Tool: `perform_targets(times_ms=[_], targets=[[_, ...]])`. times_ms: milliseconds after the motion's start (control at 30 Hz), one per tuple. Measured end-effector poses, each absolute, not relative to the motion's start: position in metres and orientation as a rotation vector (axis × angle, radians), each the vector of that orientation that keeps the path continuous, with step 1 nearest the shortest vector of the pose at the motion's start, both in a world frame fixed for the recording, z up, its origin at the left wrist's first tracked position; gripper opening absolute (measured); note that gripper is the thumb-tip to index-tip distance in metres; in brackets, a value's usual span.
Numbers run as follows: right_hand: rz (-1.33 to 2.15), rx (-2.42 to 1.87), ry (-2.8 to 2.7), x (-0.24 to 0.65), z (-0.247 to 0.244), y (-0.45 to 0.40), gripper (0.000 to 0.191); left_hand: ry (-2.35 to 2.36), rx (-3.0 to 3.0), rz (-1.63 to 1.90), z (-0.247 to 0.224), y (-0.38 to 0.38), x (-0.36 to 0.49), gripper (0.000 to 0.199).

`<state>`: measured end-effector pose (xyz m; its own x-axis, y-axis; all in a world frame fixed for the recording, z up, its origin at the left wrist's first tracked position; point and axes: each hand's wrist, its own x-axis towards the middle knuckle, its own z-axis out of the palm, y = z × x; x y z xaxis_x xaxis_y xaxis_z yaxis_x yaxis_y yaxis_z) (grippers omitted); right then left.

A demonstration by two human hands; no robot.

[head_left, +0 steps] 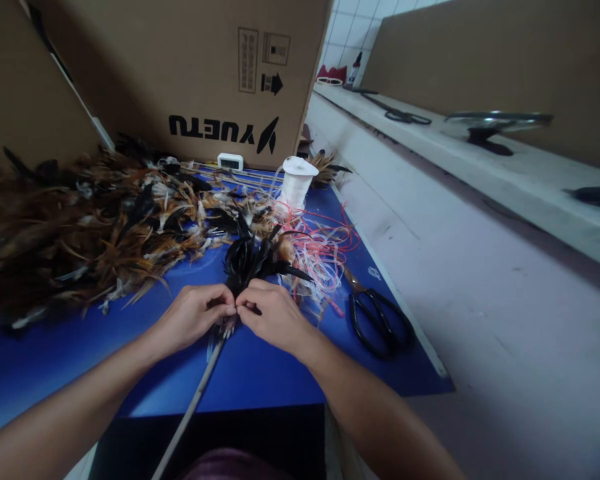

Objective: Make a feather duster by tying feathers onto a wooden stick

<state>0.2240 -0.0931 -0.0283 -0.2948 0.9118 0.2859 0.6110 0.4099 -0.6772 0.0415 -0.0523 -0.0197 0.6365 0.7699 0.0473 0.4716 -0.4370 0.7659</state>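
A feather duster [247, 259] with glossy black feathers lies at the middle of the blue table, its thin wooden stick [195, 397] slanting down toward my lap. My left hand [197, 313] is closed in a pinch at the base of the feathers, where they meet the stick. From the other side, my right hand [273, 313] pinches at the same spot, the fingertips of both hands almost touching. Whether a thread is also between the fingers is too small to tell. Pinkish-white wrapping shows on the stick just below the hands.
Loose brown and black feathers [125, 227] heap up at left. Behind the duster are a white spool [297, 181] and tangled pink and white strings [325, 250]. Black-handled scissors [377, 320] lie at right, near the wall ledge [430, 143]. A cardboard box [180, 67] stands at the back.
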Motion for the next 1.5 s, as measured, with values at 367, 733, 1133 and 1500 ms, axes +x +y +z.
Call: perform_targets(times_ms=[367,733,1133,1500], targets=[[0.549,-1.286,-2.047,0.224,-0.025,-0.097,0.011,1.034,1.960,0.495,-0.023,-0.053,0.041,0.014],[0.598,-1.181,-2.095,0.223,-0.028,-0.095,0.010,1.007,1.547,0.469,-0.023,-0.047,0.042,0.021],[0.767,-1.310,-1.890,0.222,-0.031,-0.088,0.015,1.028,1.914,0.537,-0.025,-0.050,0.039,0.009],[0.732,-1.417,-1.906,0.219,-0.036,-0.084,0.020,0.837,2.505,0.800,-0.033,-0.049,0.038,0.005]])
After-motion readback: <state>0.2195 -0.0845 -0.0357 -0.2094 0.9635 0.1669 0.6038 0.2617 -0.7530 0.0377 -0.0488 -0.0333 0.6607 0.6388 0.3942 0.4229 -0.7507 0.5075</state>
